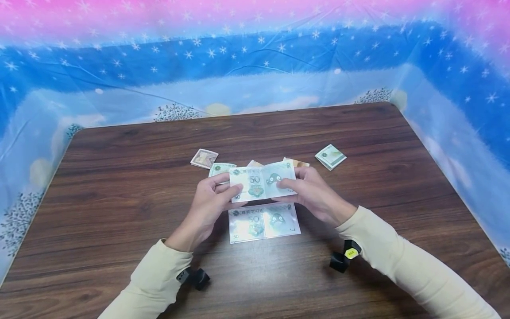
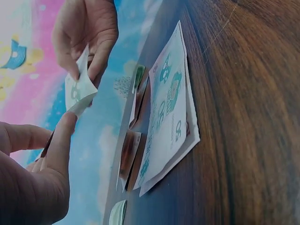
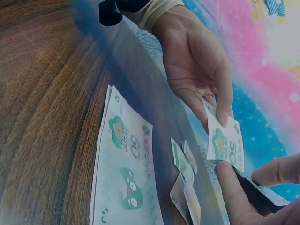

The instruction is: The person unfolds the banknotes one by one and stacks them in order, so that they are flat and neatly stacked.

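Both hands hold up one green-and-white toy banknote (image 1: 260, 195) marked 50, above the table. My left hand (image 1: 213, 195) pinches its left end, thumb on the printed face. At the other end my right hand (image 1: 314, 192) pinches it, its thumb lying over the printed bird-like figure. Just below in the head view, a matching 50 note (image 1: 264, 223) lies flat on the table with a crease across its middle. In the left wrist view, a second sheet edge shows under that lying note (image 2: 164, 112).
Beyond the hands lie a folded brown note (image 1: 204, 158), a green note (image 1: 221, 168) and an orange-brown note (image 1: 296, 162), partly covered. A folded green note (image 1: 330, 157) sits farther right. The dark wooden table (image 1: 139, 150) ends at a snowflake-patterned cloth (image 1: 239, 48).
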A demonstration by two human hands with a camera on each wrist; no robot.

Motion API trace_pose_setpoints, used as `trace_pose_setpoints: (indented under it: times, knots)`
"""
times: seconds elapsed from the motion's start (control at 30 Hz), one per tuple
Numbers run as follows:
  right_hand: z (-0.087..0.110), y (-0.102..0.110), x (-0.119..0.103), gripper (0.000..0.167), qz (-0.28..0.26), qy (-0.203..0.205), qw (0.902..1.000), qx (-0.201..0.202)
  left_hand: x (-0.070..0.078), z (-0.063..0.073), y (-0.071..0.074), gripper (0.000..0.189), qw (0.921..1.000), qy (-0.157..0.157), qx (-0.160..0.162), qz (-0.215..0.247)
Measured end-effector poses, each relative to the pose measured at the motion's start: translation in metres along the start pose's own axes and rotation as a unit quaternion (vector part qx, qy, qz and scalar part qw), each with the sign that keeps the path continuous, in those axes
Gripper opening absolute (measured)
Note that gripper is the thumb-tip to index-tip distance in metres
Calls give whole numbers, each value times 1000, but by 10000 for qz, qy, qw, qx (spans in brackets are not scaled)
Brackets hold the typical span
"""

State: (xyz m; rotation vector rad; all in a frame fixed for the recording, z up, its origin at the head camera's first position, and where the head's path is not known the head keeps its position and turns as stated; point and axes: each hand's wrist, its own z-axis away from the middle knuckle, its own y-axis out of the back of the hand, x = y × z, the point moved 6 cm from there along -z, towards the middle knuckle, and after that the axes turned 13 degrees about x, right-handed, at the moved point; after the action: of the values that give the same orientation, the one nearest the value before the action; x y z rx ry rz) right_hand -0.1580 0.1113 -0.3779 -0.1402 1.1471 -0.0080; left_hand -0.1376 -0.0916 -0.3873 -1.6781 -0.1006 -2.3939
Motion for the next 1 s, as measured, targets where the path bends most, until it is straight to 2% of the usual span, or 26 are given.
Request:
trace_pose_setpoints:
  times: [0.07,0.27,0.43,0.67,0.87,1.0]
  knots:
    - [0,2,0,42,27,23,10000,16,0,0,2,59,10000,-23,-2,7]
    - [-2,8,1,46,-70,-51,9999,-55,0,0,3,49,9995,-96,-270,133]
    - [-3,12,5,47,-156,-233,9996,-66,-2,0,4,54,9994,50,-308,177]
    - [-5,15,10,44,-105,-372,9992,-85,-5,-2,4,46,9991,169,-363,142]
    - [-6,28,11,42,510,-145,9986,-1,-7,-1,10,38,9988,-9,-377,-299]
    - [-6,36,13,37,1091,161,9939,74,-9,4,13,39,9931,-236,-697,-909]
